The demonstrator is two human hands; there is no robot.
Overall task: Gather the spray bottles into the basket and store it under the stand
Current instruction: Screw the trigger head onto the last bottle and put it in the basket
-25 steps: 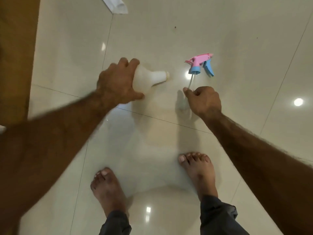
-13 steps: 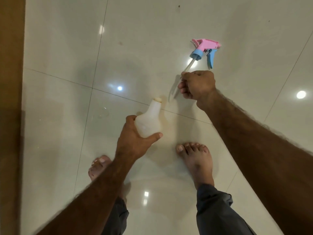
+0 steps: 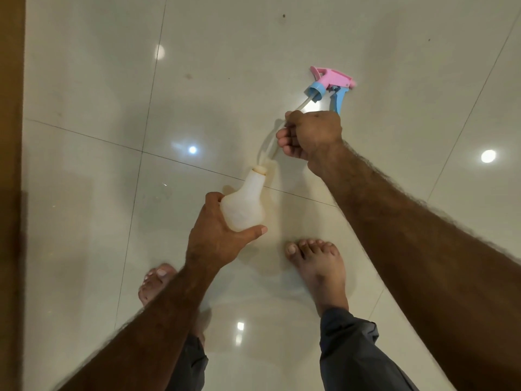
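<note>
My left hand (image 3: 217, 238) grips the round body of a white spray bottle (image 3: 245, 203), held above the floor with its open neck pointing up and away from me. My right hand (image 3: 311, 135) is closed around the clear dip tube (image 3: 269, 145) of a pink and blue trigger head (image 3: 332, 87), which sticks out beyond my knuckles. The lower end of the tube reaches the bottle's neck opening. The basket and the stand are out of view.
Glossy cream floor tiles (image 3: 84, 80) with dark grout lines and bright light reflections fill the view. My two bare feet (image 3: 318, 272) stand below the hands. A brown wooden surface (image 3: 11, 136) runs along the left edge.
Both hands lifted the bottle and the trigger head off the floor. The bottle turned neck-up, and the tube's end came over to the bottle's neck.
</note>
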